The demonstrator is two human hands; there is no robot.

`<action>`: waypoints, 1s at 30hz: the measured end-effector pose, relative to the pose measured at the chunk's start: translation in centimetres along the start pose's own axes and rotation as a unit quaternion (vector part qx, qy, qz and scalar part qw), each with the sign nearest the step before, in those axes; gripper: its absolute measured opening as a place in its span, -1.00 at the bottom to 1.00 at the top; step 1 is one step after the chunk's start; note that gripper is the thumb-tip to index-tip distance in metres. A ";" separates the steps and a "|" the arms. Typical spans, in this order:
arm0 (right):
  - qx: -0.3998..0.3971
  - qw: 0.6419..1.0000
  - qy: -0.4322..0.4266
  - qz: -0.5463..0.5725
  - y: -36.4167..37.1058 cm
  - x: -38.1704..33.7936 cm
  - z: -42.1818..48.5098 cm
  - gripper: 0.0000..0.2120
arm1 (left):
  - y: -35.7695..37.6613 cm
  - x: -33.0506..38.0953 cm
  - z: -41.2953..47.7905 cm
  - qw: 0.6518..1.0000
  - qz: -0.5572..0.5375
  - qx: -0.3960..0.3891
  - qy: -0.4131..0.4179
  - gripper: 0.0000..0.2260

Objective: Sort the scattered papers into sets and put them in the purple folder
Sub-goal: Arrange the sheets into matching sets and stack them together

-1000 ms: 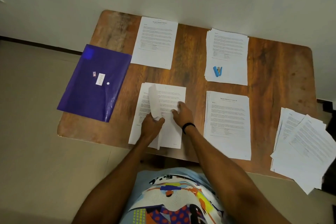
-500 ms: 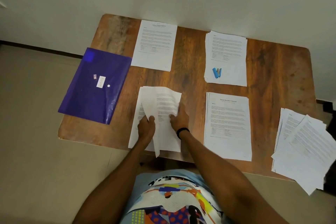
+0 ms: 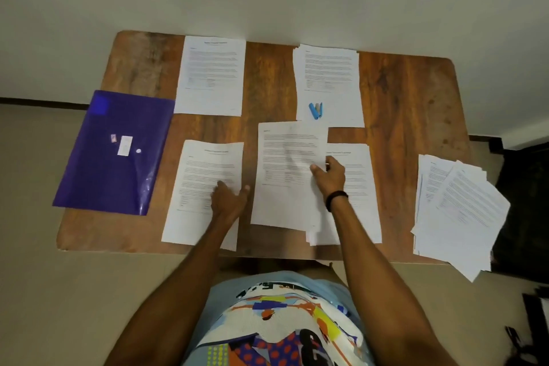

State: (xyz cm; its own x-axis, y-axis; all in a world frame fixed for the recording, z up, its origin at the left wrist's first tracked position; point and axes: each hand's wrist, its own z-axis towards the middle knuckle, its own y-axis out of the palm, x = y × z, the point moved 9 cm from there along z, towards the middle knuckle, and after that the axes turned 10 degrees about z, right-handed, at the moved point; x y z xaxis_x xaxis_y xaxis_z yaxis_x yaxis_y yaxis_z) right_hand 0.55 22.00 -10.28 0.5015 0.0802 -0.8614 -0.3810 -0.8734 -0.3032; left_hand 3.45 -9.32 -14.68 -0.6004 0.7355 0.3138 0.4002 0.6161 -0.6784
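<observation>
The purple folder point(image 3: 116, 151) lies closed at the table's left edge, partly overhanging it. My left hand point(image 3: 230, 199) rests flat on the near-left paper stack point(image 3: 205, 175). My right hand point(image 3: 329, 175) pinches the right edge of a single printed sheet point(image 3: 288, 172), which lies between the near-left stack and the near-right stack point(image 3: 359, 187) and overlaps the latter's left side. A far-left sheet point(image 3: 211, 74) and a far-right stack point(image 3: 326, 77) lie at the back of the table. A loose, fanned pile of papers point(image 3: 457, 211) sits at the right edge.
A small blue stapler point(image 3: 315, 110) lies on the far-right stack's lower part. The wooden table point(image 3: 410, 116) stands against a white wall, with bare wood at the right back. The loose pile overhangs the table's near right corner. Dark objects stand on the floor at right.
My right hand has pulled the top sheet off the near-left stack and carried it right, over the near-right stack's edge. My left hand released that sheet and now lies flat on the stack.
</observation>
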 end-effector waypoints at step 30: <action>-0.173 0.886 -0.084 -0.422 -9.0 4.2 13.8 0.24 | 1.1 5.8 -7.6 0.973 -0.173 0.135 0.073 -0.77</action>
State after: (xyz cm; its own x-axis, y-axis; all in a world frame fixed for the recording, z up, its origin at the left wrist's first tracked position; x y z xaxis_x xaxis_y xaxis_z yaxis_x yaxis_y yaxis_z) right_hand -4.66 36.84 -16.76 0.3606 0.8202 -0.4441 0.3514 -0.5605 -0.7499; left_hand 5.61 -2.24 -8.52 -0.5547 0.5416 0.6317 -0.0170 0.7516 -0.6594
